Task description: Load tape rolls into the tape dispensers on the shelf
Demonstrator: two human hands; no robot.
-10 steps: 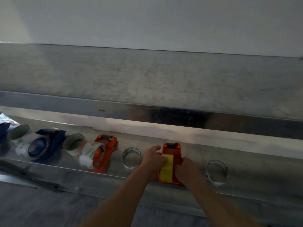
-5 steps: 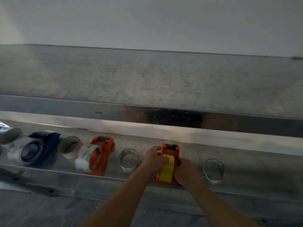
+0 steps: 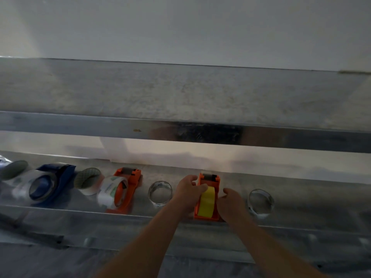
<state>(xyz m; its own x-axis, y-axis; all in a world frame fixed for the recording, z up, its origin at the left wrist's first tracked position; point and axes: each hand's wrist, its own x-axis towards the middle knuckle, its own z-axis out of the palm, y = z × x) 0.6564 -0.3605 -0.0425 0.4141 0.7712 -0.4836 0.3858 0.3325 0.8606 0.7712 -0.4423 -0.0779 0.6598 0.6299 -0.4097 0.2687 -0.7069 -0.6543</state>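
Lower middle of the frame: orange plastic tape dispenser (image 3: 206, 217) sits on the lower metal shelf (image 3: 100, 219) with a yellow tape roll (image 3: 206, 201) already in it. Left hand (image 3: 188, 192) is curled round its left side, thumb on the yellow roll. Right hand (image 3: 232, 203) is right up against the other side, fingers curled, but I can't tell if it's actually gripping. Loose clear tape rolls lie on either side, left (image 3: 160, 193) and right (image 3: 260, 201). Further left there's another orange dispenser (image 3: 130, 189).

Right hand (image 3: 232, 203) has eased off the dispenser (image 3: 208, 177).
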